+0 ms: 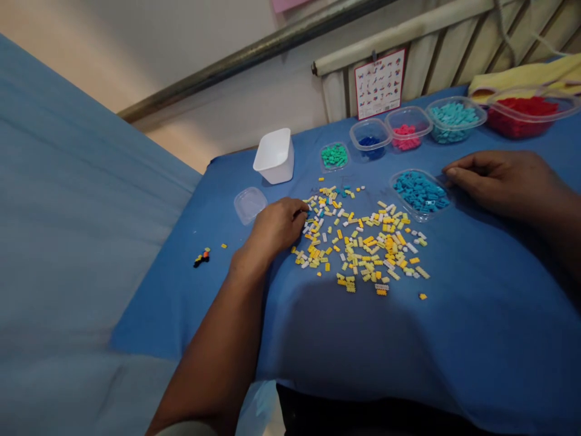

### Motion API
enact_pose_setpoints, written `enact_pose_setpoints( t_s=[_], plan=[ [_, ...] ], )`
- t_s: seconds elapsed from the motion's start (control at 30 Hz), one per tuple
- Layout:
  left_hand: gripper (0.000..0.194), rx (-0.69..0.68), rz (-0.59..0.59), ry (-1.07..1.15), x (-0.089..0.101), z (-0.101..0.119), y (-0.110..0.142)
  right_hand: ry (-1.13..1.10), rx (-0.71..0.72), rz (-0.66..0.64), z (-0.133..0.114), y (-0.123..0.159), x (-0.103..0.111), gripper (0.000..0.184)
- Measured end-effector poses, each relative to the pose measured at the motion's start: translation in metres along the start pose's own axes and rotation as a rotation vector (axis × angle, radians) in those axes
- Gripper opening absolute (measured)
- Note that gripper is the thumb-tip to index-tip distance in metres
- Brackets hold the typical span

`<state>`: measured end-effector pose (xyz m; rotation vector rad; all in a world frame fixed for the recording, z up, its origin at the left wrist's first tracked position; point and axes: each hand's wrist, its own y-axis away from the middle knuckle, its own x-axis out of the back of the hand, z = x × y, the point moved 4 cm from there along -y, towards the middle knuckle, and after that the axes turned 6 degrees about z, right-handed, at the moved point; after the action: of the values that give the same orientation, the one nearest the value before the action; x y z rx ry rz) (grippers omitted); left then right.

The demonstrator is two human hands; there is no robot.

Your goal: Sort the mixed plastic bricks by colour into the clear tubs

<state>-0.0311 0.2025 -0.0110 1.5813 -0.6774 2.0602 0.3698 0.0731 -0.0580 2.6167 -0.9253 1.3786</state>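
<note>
A spread of small yellow, pale and white toy building bricks [367, 242] lies loose on the blue cloth, with a few blue ones among its upper left part. At the left edge of this spread rests my left hand [279, 225], its fingers curled down onto the bricks; what the fingertips hold, if anything, is hidden. To the right, my right hand [494, 178] is beside a clear tub of blue bricks [420, 192], thumb and fingers drawn together near its rim. I cannot make out anything between those fingers.
Behind stand a white bin [275, 156], a tub of green bricks [334, 156], and tubs with dark blue, pink [407, 138], turquoise [454, 115] and red bricks [521, 115]. A clear lid [250, 204] and a small black-orange cluster [202, 258] lie left. A picture card [380, 83] hangs on the radiator.
</note>
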Motion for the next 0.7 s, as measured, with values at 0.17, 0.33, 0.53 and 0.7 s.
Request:
enact_pose_setpoints(
  t_s=[0.17,0.33,0.53,0.7],
  plan=[
    [0.032,0.034,-0.058,-0.066,0.003,0.007,-0.006,-0.011,-0.008,-0.006,0.002,0.000,0.000,0.018],
    [0.029,0.059,-0.062,-0.110,0.005,0.016,-0.010,0.002,-0.042,-0.003,0.001,0.001,0.000,0.015],
    [0.025,0.034,-0.104,-0.127,0.007,0.021,-0.008,-0.010,-0.059,-0.003,-0.006,0.002,0.002,0.013],
    [0.035,-0.011,-0.146,-0.142,0.005,0.019,-0.010,-0.005,-0.049,-0.020,-0.004,0.002,0.002,0.015]
  ],
)
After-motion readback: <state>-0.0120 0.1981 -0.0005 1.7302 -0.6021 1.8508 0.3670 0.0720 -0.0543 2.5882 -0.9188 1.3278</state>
